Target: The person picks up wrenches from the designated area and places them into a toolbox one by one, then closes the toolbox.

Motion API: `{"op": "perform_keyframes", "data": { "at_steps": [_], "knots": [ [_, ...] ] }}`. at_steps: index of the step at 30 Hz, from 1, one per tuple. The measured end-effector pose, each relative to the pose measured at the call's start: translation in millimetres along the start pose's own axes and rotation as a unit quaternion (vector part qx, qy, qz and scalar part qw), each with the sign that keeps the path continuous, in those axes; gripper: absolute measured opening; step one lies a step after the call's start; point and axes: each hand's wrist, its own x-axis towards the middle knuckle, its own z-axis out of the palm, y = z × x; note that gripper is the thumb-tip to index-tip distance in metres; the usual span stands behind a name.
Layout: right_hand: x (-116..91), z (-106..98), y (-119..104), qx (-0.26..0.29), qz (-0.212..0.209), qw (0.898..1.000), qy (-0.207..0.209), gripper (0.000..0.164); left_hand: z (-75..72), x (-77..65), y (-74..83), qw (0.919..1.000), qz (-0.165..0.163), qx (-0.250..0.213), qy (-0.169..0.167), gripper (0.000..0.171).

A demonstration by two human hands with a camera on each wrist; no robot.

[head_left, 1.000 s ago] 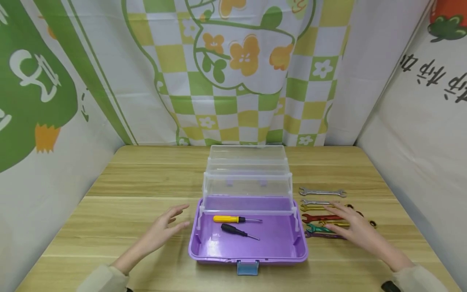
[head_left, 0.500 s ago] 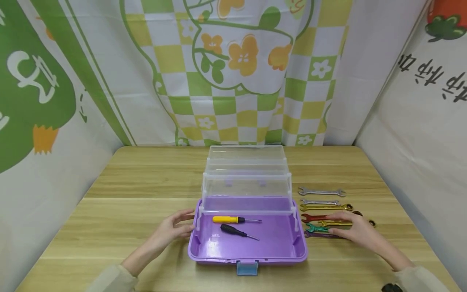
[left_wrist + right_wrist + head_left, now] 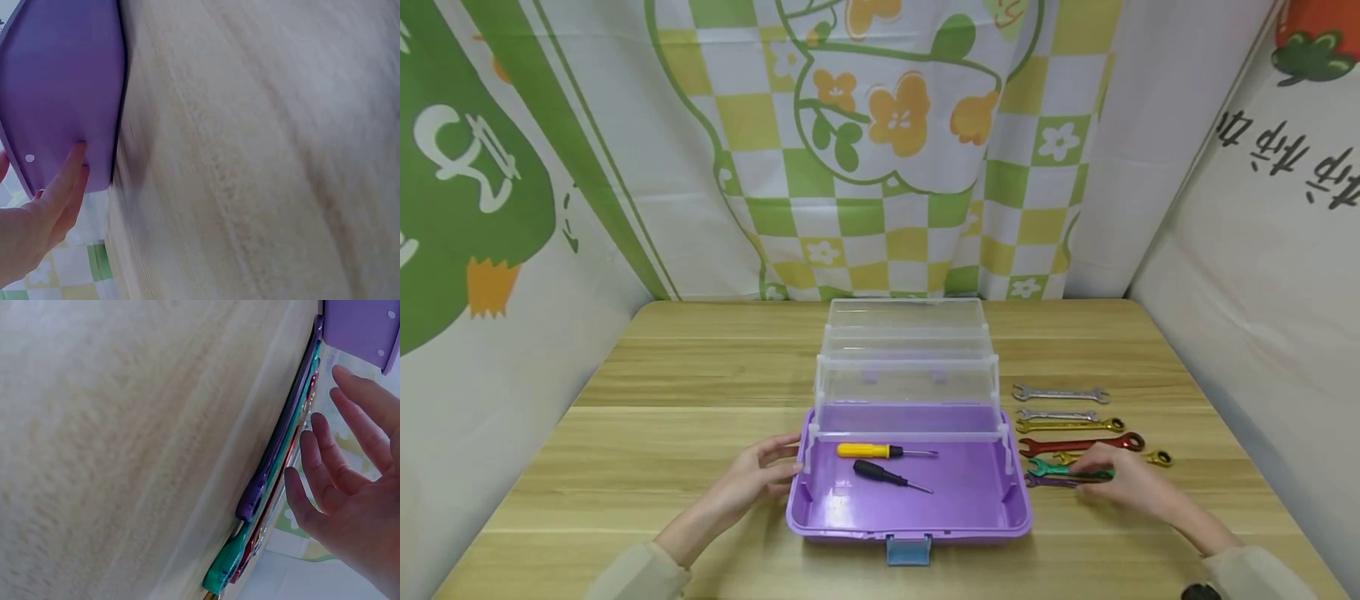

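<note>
Roomy tabletop (image 3: 670,367), left hand (image 3: 741,479) outstretched against box (image 3: 955,504) side, right hand (image 3: 1131,483) relaxed over wrenches (image 3: 1078,447)

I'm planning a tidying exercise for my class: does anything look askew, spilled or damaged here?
Nothing looks spilled or damaged. Slightly askew: the black screwdriver slants beside the straighter yellow screwdriver in the purple toolbox, and the nearer gold wrench sits further right than its neighbours.

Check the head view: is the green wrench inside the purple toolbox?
No, the green wrench is outside, to the right of the purple toolbox, at the right hand.
</note>
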Motion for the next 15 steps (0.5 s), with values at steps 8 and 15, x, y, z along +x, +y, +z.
{"op": "perform_keyframes", "data": {
  "at_steps": [8,15],
  "knots": [
    [0.7,5.2,4.5,-0.005,-0.047,0.999,0.004,0.016,-0.3,0.9,-1.8,0.9997,-0.005,-0.022,0.002,0.066],
    [2.8,8.7,5.0,-0.021,-0.015,1.0,-0.011,0.016,-0.4,1.2,-3.3,0.9996,-0.008,-0.026,0.005,0.066]
  ]
}}
